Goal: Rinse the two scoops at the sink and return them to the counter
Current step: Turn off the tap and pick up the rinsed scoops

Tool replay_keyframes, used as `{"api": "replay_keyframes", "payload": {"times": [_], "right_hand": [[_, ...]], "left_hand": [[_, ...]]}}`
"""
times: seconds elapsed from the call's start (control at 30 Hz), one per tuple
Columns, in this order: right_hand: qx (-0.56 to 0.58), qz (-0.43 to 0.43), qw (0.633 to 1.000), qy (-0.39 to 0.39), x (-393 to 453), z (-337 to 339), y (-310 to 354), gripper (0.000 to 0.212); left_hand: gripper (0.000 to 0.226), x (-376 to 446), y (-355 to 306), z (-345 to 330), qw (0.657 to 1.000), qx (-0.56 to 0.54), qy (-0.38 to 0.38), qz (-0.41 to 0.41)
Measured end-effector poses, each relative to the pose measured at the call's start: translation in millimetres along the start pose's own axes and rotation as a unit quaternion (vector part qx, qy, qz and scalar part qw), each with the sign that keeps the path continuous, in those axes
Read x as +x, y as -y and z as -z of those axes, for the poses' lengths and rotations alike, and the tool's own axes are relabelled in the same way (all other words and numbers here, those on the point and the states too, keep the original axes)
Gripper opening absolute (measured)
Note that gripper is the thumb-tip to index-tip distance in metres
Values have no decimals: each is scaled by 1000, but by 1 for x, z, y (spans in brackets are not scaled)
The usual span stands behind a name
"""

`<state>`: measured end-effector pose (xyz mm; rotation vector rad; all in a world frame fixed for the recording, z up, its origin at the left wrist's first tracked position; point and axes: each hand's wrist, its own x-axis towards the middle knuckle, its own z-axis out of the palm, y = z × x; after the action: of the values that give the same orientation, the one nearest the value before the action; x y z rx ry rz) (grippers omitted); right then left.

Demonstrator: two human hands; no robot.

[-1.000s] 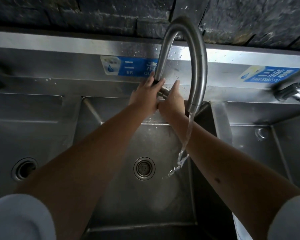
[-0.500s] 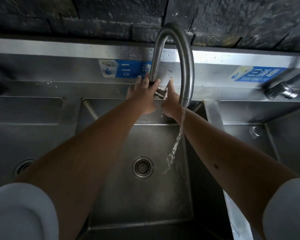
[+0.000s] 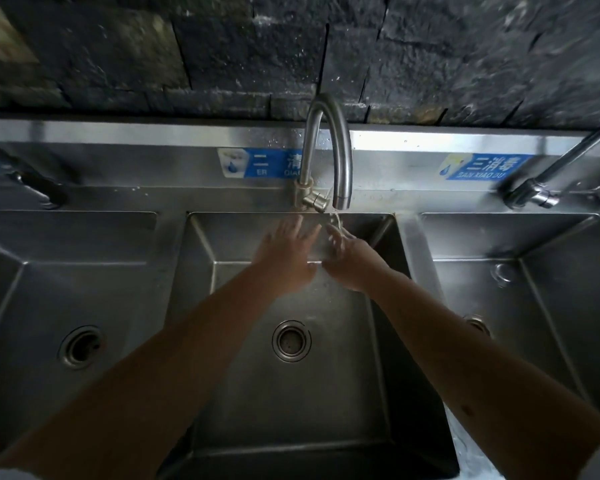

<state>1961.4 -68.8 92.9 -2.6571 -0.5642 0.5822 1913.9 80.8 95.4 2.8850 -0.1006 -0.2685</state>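
Note:
Neither scoop is in view. Both my hands hover over the middle steel sink basin, just below the curved faucet. My left hand is open with fingers spread and holds nothing. My right hand is open too, its blurred fingertips under the spout, where a thin stream of water falls onto them. The faucet's small lever sits just above my fingers, untouched.
Steel basins lie to the left and right, each with a drain. A second tap stands at the right, a dark one at the left. Blue labels mark the backsplash; a dark stone wall rises behind.
Both hands have let go of the faucet base and lever and dropped down under the spout. The view has pulled back and tilted, showing all three basins.

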Motion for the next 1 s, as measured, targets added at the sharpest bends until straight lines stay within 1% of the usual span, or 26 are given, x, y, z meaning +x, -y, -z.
{"api": "replay_keyframes", "payload": {"times": [0.1,0.27,0.43,0.6,0.8,1.0], "right_hand": [[-23,16,1000,-8,-41,-6,-2,79],[-84,-7,996,-24,-107,-13,2,93],[-86,-9,995,-53,-161,-22,3,98],[-134,-26,990,-26,-200,-38,-6,107],[-178,12,984,-22,-227,-41,-18,109],[-180,39,983,-18,-247,-36,-41,109]], "left_hand": [[80,-36,-4,-7,1000,10,-15,6],[80,-93,-8,-9,999,16,-31,34],[83,-143,-21,-5,998,41,-28,41],[83,-184,-40,-8,997,25,-41,64],[83,-218,-62,-14,994,11,-34,108],[85,-237,-96,-19,990,8,-29,137]]}}
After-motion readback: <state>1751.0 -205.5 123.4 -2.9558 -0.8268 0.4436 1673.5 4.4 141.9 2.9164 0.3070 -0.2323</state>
